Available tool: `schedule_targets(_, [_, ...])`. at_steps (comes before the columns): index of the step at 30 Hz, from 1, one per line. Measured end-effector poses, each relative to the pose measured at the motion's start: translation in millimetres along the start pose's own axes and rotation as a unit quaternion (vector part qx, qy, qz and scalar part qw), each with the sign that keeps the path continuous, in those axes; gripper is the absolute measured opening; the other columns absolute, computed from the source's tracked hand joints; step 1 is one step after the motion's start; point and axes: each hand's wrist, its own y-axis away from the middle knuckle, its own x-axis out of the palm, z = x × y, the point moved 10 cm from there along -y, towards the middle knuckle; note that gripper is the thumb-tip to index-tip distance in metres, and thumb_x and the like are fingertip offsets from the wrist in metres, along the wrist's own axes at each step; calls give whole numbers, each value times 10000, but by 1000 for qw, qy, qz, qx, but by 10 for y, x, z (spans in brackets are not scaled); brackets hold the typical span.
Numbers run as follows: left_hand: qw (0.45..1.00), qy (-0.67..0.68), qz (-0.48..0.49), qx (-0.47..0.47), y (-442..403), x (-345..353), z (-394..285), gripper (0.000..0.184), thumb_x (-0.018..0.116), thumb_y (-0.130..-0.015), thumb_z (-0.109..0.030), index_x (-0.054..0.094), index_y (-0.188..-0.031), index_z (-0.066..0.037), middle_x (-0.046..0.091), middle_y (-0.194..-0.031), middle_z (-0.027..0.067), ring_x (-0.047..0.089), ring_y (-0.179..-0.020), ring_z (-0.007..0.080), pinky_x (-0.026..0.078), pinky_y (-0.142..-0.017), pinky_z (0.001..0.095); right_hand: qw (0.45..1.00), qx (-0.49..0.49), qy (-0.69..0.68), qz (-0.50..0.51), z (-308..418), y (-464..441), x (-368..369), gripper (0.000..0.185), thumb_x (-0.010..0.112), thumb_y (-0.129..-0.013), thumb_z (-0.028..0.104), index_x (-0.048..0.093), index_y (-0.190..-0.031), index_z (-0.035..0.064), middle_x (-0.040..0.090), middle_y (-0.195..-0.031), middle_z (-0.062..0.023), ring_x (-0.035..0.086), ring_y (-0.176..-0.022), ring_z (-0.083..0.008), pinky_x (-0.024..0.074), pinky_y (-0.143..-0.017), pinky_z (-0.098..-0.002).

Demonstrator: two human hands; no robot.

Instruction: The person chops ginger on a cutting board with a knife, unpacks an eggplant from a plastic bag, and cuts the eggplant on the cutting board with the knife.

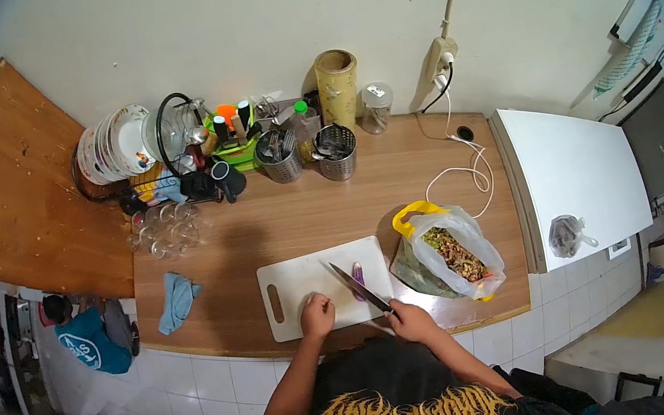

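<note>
A white cutting board (299, 273) with a slot handle lies near the table's front edge. My right hand (408, 320) grips a kitchen knife (350, 281) by its handle, the blade slanting up and left over the board. Beside the blade lies a small, long purple vegetable (357, 273), partly covered by the knife; its exact kind is unclear. My left hand (317, 316) rests on the board's lower part with curled fingers, apart from the knife. Whatever those fingers may hold is hidden.
Right of the board stands an open plastic bag (474, 228) of chopped brownish-green food. A blue cloth (179, 301) lies left. Behind are upturned glasses (166, 231), a dish rack (99, 192), cutlery holders (282, 163) and a white cable (479, 175). A person in teal (97, 340) is at far left.
</note>
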Motion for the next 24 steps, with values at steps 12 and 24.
schedule_targets(12, [944, 320, 72, -40, -299, 311, -1448, 149, 746, -892, -93, 640, -937, 2, 690, -854, 66, 666, -755, 134, 539, -700, 299, 998, 64, 9, 25, -327, 156, -39, 316, 568, -978, 338, 580, -1123, 57, 676, -914, -278, 656, -850, -478, 511, -757, -549])
schedule_targets(24, [965, 206, 84, 140, -413, 925, -3269, 258, 716, -906, -92, 671, -1127, 33, 696, -1032, 130, 671, -782, 164, 541, -711, 292, 997, 22, 24, 75, -565, 474, -925, 328, 566, -980, 344, 567, -1135, 55, 679, -846, -260, 659, -832, -470, 510, -753, -555])
